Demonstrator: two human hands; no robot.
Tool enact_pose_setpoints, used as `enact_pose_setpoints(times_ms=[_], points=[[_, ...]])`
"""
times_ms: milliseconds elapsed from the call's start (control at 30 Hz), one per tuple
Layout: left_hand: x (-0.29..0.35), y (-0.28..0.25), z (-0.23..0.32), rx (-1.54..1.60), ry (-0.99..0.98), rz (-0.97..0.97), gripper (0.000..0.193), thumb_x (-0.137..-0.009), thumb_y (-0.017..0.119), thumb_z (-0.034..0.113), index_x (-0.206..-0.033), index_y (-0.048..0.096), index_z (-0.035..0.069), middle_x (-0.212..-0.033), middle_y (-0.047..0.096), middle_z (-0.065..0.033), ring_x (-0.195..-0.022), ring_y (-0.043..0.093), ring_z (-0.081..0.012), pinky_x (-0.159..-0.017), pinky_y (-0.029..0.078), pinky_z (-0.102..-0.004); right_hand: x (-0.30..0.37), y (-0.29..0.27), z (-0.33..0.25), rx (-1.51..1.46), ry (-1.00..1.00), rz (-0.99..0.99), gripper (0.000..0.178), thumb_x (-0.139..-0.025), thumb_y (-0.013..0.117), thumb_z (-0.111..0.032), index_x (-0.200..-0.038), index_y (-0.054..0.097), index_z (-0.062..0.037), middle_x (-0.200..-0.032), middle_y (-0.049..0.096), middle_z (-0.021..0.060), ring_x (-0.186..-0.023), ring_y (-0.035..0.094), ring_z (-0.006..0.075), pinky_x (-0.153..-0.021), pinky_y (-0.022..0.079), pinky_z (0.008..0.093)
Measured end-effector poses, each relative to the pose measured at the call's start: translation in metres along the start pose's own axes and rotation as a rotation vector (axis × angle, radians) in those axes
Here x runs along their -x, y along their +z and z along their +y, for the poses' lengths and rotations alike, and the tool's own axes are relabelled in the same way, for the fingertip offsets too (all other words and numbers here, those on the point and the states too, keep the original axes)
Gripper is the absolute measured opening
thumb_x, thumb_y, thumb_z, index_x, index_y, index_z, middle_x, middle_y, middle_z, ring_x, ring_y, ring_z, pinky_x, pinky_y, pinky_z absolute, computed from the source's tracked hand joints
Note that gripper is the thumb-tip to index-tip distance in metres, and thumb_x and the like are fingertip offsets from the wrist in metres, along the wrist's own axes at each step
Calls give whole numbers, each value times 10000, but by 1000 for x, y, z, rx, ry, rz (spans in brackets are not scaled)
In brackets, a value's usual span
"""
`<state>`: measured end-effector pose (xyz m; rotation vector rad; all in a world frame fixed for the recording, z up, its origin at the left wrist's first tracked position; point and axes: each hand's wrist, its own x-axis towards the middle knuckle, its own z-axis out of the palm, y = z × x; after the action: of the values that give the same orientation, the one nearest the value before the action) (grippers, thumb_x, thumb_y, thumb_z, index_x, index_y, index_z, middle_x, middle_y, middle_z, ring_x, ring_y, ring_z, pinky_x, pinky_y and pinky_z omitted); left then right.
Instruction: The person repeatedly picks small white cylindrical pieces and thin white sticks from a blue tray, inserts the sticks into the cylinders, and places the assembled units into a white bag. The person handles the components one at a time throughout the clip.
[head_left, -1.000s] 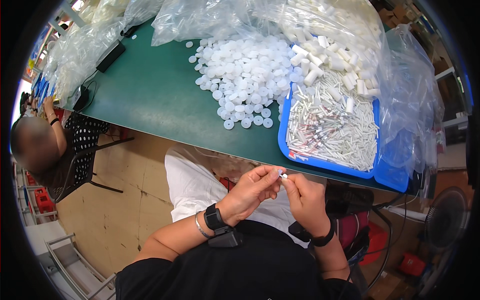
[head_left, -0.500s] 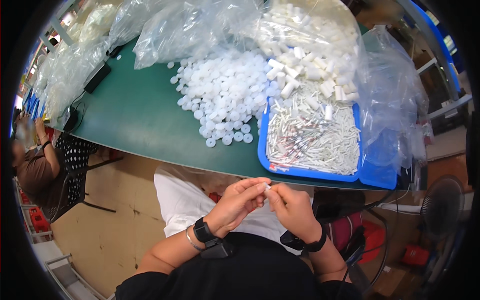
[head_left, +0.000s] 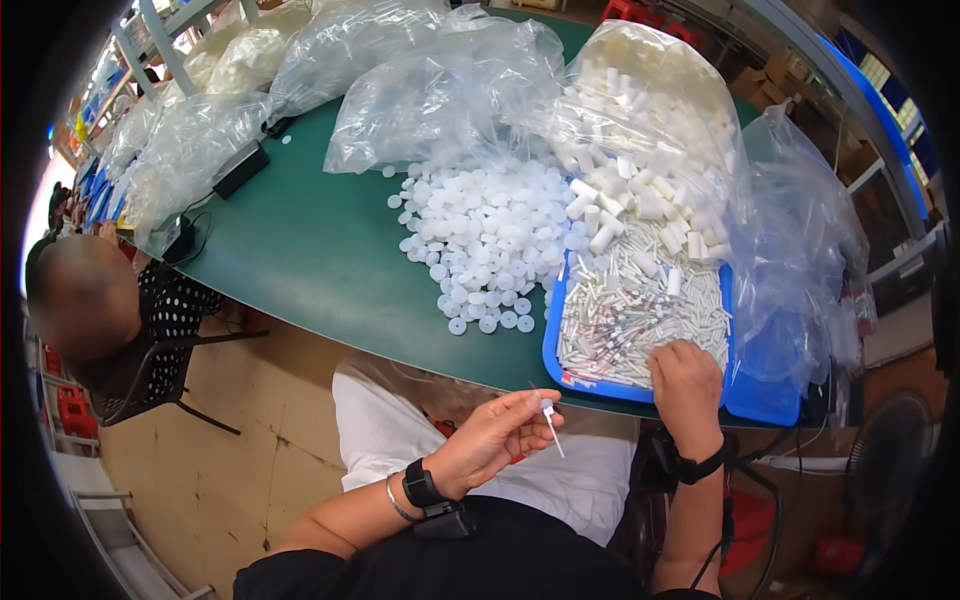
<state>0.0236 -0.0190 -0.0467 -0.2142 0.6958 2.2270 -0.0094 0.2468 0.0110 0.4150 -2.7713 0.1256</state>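
Observation:
My left hand (head_left: 492,440), held over my lap in front of the table edge, pinches a small white plastic part (head_left: 553,428) with a wider head and a thin stem pointing down. A thin reddish-brown tip sticks out above its fingers. My right hand (head_left: 688,388) is at the near right of a blue tray (head_left: 553,335), fingers curled at the heap of thin white plastic pins (head_left: 620,315). Whatever its fingertips hold is hidden. Some reddish pieces lie among the pins. Left of the tray spreads a pile of translucent white discs (head_left: 490,225).
White cylinders (head_left: 650,205) spill from a clear bag (head_left: 650,95) behind the tray. Other clear bags (head_left: 440,100) line the green table's (head_left: 330,250) far side. A black box (head_left: 240,170) with a cable lies left. Another person (head_left: 95,310) sits at the left; a fan (head_left: 890,450) stands right.
My right hand has left my left hand and moved right to the tray of pins. My left hand still holds its part, now with the stem showing. The view has shifted.

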Motion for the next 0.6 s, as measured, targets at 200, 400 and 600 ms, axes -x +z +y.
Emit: enact_pose_setpoints(times_ms=[200, 400, 600], points=[[1, 5, 12, 4, 63, 15, 415, -1014, 509, 260, -1329, 471, -8, -1087, 650, -119, -960, 661, -156, -864, 555, -266, -1, 0, -3, -343, 124, 192, 57, -827, 662, -24, -866, 620, -27, -829, 638, 117, -747, 623, 285, -652, 486, 376], [0, 21, 25, -10, 198, 76, 389, -1021, 491, 242, -1320, 467, -5, -1119, 643, -145, -991, 665, -201, -870, 557, -302, 13, -11, -40, -654, 99, 38, 110, -841, 678, -12, -929, 612, -11, -792, 641, 132, -647, 624, 299, -570, 485, 353], [-3, 18, 15, -12, 289, 103, 360, -1018, 499, 233, -1295, 490, 3, -1126, 641, -149, -1014, 663, -206, -885, 552, -311, 19, -6, -80, -794, 54, -13, 115, -825, 699, -10, -909, 621, 2, -768, 643, 128, -620, 626, 270, -558, 485, 329]])
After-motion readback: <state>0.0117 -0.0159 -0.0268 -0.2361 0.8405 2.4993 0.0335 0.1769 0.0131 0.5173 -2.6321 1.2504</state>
